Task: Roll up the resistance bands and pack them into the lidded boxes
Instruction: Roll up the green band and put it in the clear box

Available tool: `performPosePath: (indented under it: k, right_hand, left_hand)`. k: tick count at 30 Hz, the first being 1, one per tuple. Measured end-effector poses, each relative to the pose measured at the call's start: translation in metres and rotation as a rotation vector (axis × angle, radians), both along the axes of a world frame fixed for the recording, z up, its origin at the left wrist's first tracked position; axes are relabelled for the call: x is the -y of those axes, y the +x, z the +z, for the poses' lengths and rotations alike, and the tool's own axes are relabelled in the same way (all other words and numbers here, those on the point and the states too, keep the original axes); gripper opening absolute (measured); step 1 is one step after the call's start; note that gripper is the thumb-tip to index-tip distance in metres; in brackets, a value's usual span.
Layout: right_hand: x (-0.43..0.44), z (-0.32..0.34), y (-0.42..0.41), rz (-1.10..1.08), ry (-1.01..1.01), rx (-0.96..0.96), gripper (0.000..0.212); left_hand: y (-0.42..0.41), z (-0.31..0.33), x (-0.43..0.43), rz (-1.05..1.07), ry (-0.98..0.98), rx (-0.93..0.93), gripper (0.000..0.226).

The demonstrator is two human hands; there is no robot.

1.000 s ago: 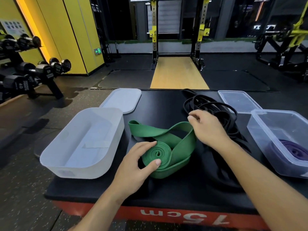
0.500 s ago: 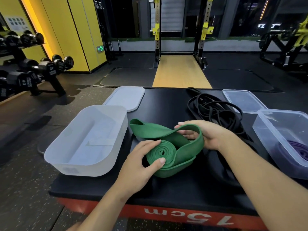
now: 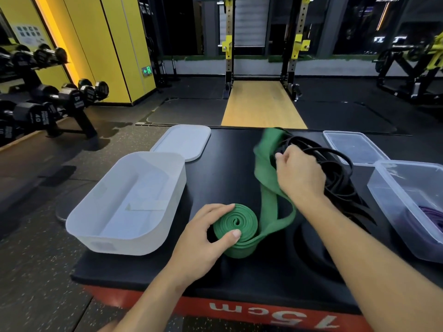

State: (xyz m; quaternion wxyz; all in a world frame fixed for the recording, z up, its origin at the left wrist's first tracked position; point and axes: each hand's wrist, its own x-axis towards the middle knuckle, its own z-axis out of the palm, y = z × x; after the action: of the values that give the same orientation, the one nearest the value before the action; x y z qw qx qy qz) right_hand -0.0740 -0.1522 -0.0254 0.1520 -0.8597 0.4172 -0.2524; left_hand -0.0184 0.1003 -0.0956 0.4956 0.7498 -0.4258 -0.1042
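Gripping green band (image 3: 236, 226) | black platform (image 3: 230, 164) | gym floor (image 3: 36, 271), dumbbell rack (image 3: 48, 104) left

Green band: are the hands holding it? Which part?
Yes, both hands hold it. The left hand grips the rolled-up end of the green band between thumb and fingers. The right hand holds its loose tail, farther along.

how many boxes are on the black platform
2: a white box at the left, and a clear box at the right edge, partly cut off by the frame, holding a purple band. More could lie out of view.
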Motion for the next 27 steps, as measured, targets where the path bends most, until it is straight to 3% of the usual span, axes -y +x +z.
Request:
performPosePath:
  k: [1, 3, 6, 9, 13, 17, 22, 25, 27]
  right_hand:
    - [0.006, 0.001, 0.000, -0.037, -0.010, -0.088, 0.030]
    - [0.017, 0.001, 0.001, -0.002, 0.160, -0.242, 0.042]
    - [0.018, 0.000, 0.000, 0.154, 0.711, -0.103, 0.059]
    - [0.013, 0.001, -0.006, 0.279, 0.905, -0.049, 0.048]
    - [0.005, -0.001, -0.010, 0.279, 0.753, -0.219, 0.058]
    - [-0.017, -0.004, -0.003, 0.211, 0.493, -0.385, 0.105]
    - [-0.037, 0.000, 0.007, 0.181, 0.205, -0.603, 0.133]
    - [-0.039, 0.003, 0.009, 0.208, 0.200, -0.642, 0.128]
    - [-0.038, 0.006, 0.005, 0.217, 0.157, -0.657, 0.106]
  left_hand:
    - [0.000, 0.000, 0.000, 0.001, 0.002, 0.003, 0.047]
    - [0.000, -0.001, 0.000, -0.002, 0.008, 0.000, 0.046]
    - [-0.001, 0.000, 0.001, -0.003, -0.011, 0.005, 0.047]
    - [-0.001, 0.000, 0.002, 0.000, -0.017, -0.003, 0.048]
    - [-0.001, -0.001, 0.002, -0.004, -0.021, -0.010, 0.050]
    - [-0.001, 0.000, 0.002, -0.010, -0.013, -0.024, 0.051]
    - [0.000, -0.001, 0.002, -0.003, -0.013, -0.025, 0.052]
    - [0.001, -0.002, 0.003, 0.008, -0.010, -0.028, 0.051]
    - [0.001, -0.002, 0.003, 0.007, -0.017, -0.039, 0.050]
